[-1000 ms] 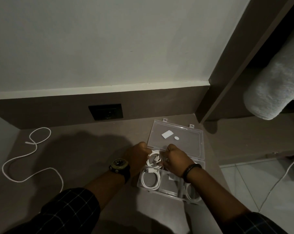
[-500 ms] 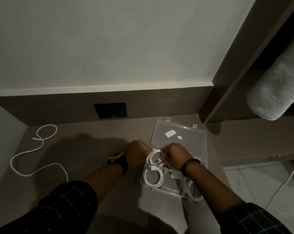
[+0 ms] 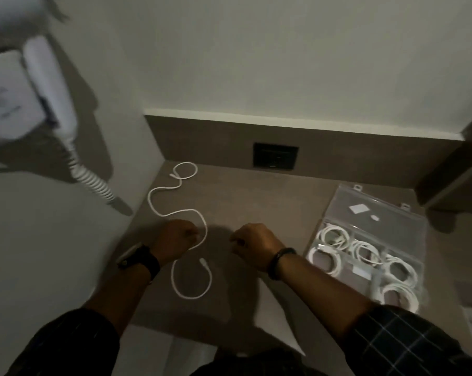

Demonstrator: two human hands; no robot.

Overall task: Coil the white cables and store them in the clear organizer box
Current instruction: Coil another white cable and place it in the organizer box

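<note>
White cable [image 3: 159, 203] snakes lengthwise away from you — your left hand [image 3: 174, 241], fingers curled, touches its middle; right hand [image 3: 254, 244], loosely closed, holds nothing.

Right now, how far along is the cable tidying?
Mostly done: the open clear box on the right holds five coiled cables. In hand: the left hand is at the middle of the last loose cable on the counter; the right hand is empty. Left: coil it and put it in the box.
</note>
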